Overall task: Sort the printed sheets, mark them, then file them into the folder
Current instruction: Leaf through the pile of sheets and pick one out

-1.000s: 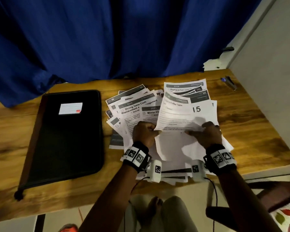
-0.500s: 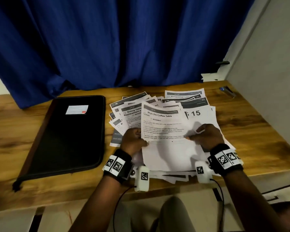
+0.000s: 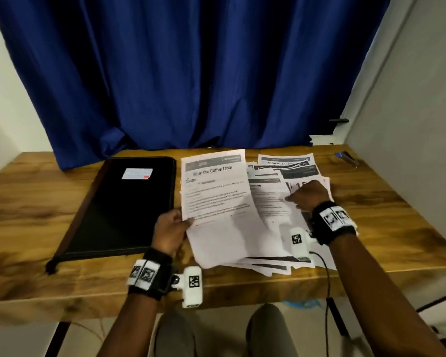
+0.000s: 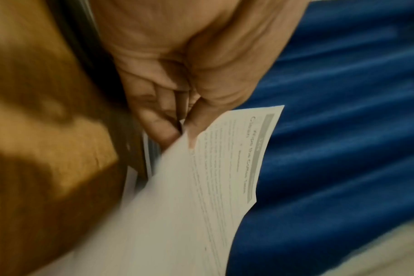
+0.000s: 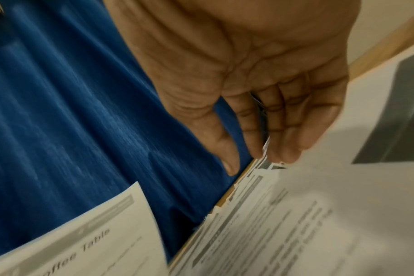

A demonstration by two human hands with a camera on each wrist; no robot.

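The left hand (image 3: 170, 231) pinches the "Wipe the Coffee Table" sheet (image 3: 216, 202) by its left edge, and that sheet, held by both hands half a second ago, has now swung up and leftward off the pile (image 3: 289, 202), standing just beside the folder (image 3: 121, 207). The right hand (image 3: 310, 195) has let go and rests with relaxed, nearly straight fingers on the fanned pile. Judged: sorting is under way, one sheet separated; the folder lies shut on the table (image 3: 397, 220), nothing marked or filed.
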